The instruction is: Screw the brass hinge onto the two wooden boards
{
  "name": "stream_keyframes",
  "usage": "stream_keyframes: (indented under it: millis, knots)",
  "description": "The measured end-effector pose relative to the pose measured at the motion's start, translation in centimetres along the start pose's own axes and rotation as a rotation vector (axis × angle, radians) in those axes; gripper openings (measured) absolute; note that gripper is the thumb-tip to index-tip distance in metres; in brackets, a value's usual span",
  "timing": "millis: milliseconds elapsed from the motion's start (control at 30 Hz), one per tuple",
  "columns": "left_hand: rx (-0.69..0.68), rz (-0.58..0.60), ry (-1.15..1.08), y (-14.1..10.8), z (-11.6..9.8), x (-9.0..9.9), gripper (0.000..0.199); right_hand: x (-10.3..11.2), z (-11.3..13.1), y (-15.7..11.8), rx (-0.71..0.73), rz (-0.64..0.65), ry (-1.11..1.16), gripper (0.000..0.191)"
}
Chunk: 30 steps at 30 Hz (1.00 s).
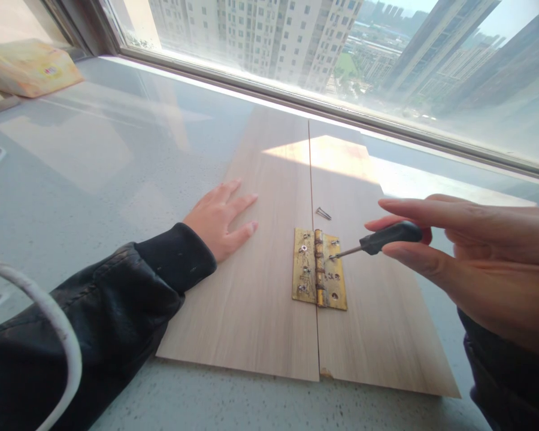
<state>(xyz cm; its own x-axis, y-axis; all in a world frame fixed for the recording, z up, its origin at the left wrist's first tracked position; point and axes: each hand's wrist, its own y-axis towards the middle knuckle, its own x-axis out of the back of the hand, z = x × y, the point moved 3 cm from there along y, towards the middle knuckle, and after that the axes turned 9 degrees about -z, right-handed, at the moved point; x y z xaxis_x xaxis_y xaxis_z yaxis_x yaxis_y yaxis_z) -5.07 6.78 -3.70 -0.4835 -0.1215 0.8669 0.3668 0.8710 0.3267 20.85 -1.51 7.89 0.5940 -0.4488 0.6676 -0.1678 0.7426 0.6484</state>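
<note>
My left hand [222, 218] lies flat with fingers spread on the left wooden board [251, 323]. A small screwdriver with a black handle [388, 237] is pinched between the thumb and fingers of my right hand [462, 251]. Its tip meets a screw on the right leaf of a worn brass hinge [318, 268], which spans the seam between the left board and the right wooden board [377, 335]. Several screw heads show in the left leaf. The lower hole on the right leaf has no screw. Loose screws [323, 214] lie just above the hinge.
The boards rest on a pale speckled sill [130, 161] beside a large window [296, 36]. A yellow-orange packet [31, 69] sits at the far left. A white cable [67, 341] curves across the lower left, in front of my left sleeve. The right board's lower edge is chipped near the seam.
</note>
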Motion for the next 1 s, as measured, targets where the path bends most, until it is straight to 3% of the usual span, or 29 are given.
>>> stream_keyframes:
  millis: [133, 300, 400, 500, 600, 767, 900, 1000]
  knots:
    - [-0.009, -0.014, -0.014, 0.0, 0.1, -0.1, 0.057, -0.5, 1.0, -0.3, 0.161, -0.077, -0.192, 0.03]
    - [-0.008, -0.018, -0.017, 0.0, 0.0, -0.1, 0.056, -0.9, 1.4, -1.1, 0.252, -0.209, -0.356, 0.024]
    - [-0.007, -0.008, -0.012, 0.0, 0.0, -0.1, 0.057, -1.0, 2.1, -0.8, 0.325, -0.125, -0.316, 0.022]
    - [-0.005, -0.004, -0.009, 0.0, 0.0, 0.0, 0.057, -0.8, 2.3, -0.2, 0.273, 0.066, -0.216, 0.018]
    - [-0.005, -0.003, -0.012, 0.0, 0.0, 0.0, 0.057, -0.2, 1.6, 0.0, 0.23, 0.2, -0.17, 0.028]
    - [-0.004, -0.016, -0.013, 0.0, 0.0, -0.1, 0.055, 0.9, 0.7, 0.0, 0.217, 0.17, -0.216, 0.022]
    - [-0.009, -0.015, -0.012, 0.0, 0.1, -0.2, 0.057, 0.5, 1.4, -0.1, 0.256, 0.176, -0.208, 0.016]
    - [-0.009, -0.019, -0.01, 0.0, 0.1, -0.2, 0.056, -0.2, 2.0, -0.3, 0.23, 0.113, -0.238, 0.018]
